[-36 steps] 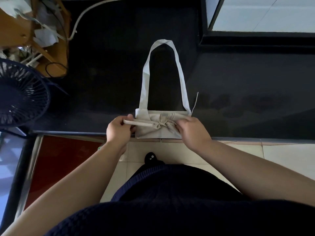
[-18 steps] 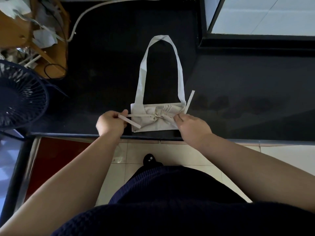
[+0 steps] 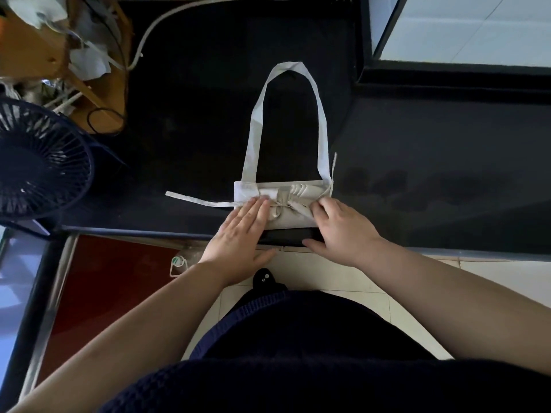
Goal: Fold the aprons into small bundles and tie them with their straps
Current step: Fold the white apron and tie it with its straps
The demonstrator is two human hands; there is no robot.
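Note:
A beige apron folded into a small bundle (image 3: 290, 219) lies at the near edge of the black counter (image 3: 193, 129). Its waist straps are knotted (image 3: 281, 204) across the middle. The neck loop (image 3: 287, 70) stretches away over the counter. One loose strap end (image 3: 193, 199) trails left; another (image 3: 334, 165) sticks up at the right corner. My left hand (image 3: 238, 234) lies flat with straight fingers on the bundle's left half. My right hand (image 3: 340, 225) rests on the right half, its fingertips curled on the strap beside the knot.
A dark fan (image 3: 35, 162) stands at the left. A wooden stand with papers and cables (image 3: 59, 55) fills the far left corner. A white cable (image 3: 167, 19) runs along the back. A raised black ledge (image 3: 447, 84) sits at the right, tiled floor (image 3: 328, 278) below.
My left hand let go of the left strap end and moved right to press flat on the bundle. The strap end now lies on the counter. My right hand stayed by the knot.

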